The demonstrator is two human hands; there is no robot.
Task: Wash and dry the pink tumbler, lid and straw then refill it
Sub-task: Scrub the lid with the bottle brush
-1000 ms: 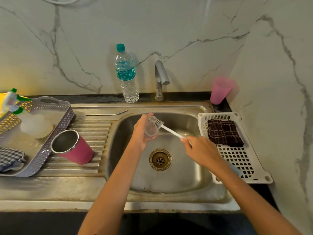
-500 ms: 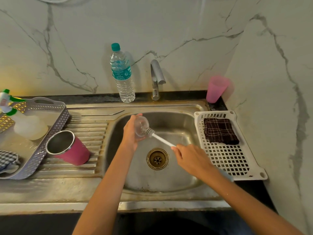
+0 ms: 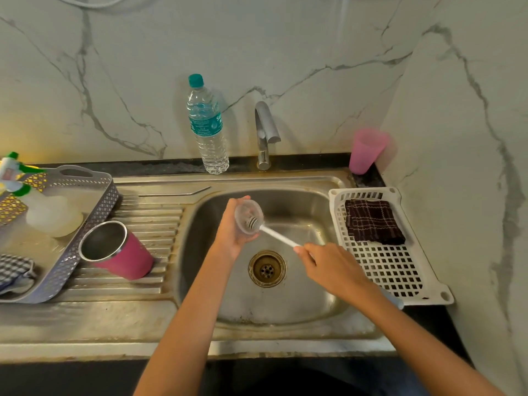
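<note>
My left hand holds the clear round lid upright over the sink basin. My right hand grips the white handle of a brush, whose bristle head is pressed into the lid. The pink tumbler lies tilted on the ribbed drainboard, its steel mouth facing up and left against the grey tray. A metal straw lies flat on the sink's back ledge.
A water bottle and the tap stand behind the basin. A pink cup sits in the corner. The white rack holds a dark checked cloth. The grey tray holds a spray bottle and a cloth.
The brush head has gone from the lid's edge into its inside, and the lid has turned a little in my left hand. The view shifted slightly.
</note>
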